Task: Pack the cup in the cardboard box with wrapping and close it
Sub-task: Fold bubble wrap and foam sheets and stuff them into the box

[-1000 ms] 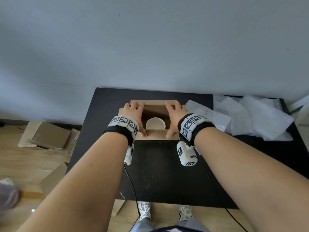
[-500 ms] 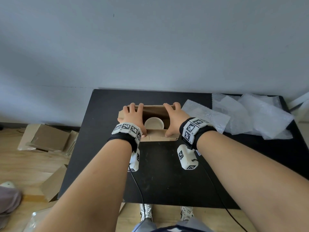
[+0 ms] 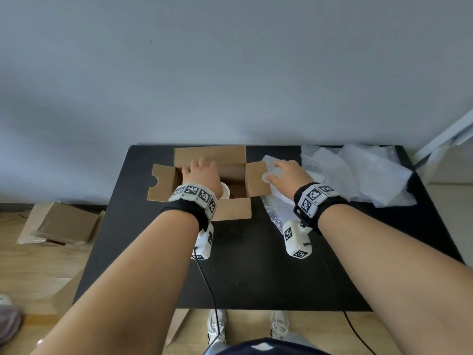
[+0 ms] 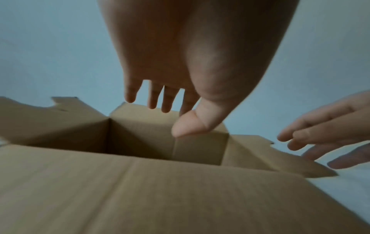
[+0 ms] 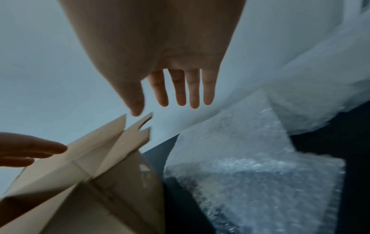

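The brown cardboard box stands open at the back of the black table, its flaps spread outward. A white cup stands inside it, mostly hidden by my left wrist. My left hand hovers over the opening with its fingers straight and holds nothing; the left wrist view shows that hand above the box's inside. My right hand reaches over a bubble wrap sheet right of the box. The right wrist view has its fingers straight above the wrap; whether they touch it is unclear.
More bubble wrap is piled at the table's back right corner. A grey wall stands right behind the box. Flattened cardboard lies on the wooden floor to the left. My shoes are at the table's near edge.
Both hands left the box's side flaps, which have sprung outward. My left hand now hangs over the opening, and my right hand has moved right to the bubble wrap.
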Demonstrator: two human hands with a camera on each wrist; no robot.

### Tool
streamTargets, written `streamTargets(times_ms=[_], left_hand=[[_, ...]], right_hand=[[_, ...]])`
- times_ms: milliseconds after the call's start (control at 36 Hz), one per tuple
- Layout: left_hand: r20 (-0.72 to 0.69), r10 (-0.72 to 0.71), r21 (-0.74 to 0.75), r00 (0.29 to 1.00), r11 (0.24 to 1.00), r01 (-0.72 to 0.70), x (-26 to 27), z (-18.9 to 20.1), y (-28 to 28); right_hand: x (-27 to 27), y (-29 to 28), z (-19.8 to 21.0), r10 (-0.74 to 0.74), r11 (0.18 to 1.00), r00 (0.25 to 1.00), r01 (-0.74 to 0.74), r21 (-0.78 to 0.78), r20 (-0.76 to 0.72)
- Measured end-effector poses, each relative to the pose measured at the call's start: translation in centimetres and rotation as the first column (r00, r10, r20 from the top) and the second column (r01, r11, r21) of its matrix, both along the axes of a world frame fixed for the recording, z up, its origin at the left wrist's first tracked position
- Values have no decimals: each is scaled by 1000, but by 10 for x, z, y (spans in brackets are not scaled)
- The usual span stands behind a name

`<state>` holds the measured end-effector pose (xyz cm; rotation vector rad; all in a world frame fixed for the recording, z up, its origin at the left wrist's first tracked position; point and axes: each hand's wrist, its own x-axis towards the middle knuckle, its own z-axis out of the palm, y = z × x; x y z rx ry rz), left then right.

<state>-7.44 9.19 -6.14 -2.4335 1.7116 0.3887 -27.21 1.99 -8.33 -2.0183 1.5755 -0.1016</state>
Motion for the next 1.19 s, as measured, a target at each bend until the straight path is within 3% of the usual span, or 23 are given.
streamTargets(times_ms=[167, 306, 500, 833, 1194], left_hand=[[-98, -162, -155, 982, 977, 146, -61, 0, -21], [-102, -260, -196, 960, 952, 236, -108, -13, -32], [-62, -257, -150, 964, 958, 246, -139, -34, -42], [-52, -194, -197, 980, 964, 180, -137, -42, -48], [-95, -153, -338, 984, 934, 113, -134, 7, -77]], right_hand=[[-56, -8, -7, -91, 996, 990, 87, -37, -111], [-90, -18, -18, -113, 993, 984, 109, -33, -141], [-104, -38, -34, -101, 995, 984, 103, 7, -144], [-95, -55, -46, -84, 996, 983, 88, 15, -162], [-98, -71, 17, -147, 974, 981, 166, -153, 125]])
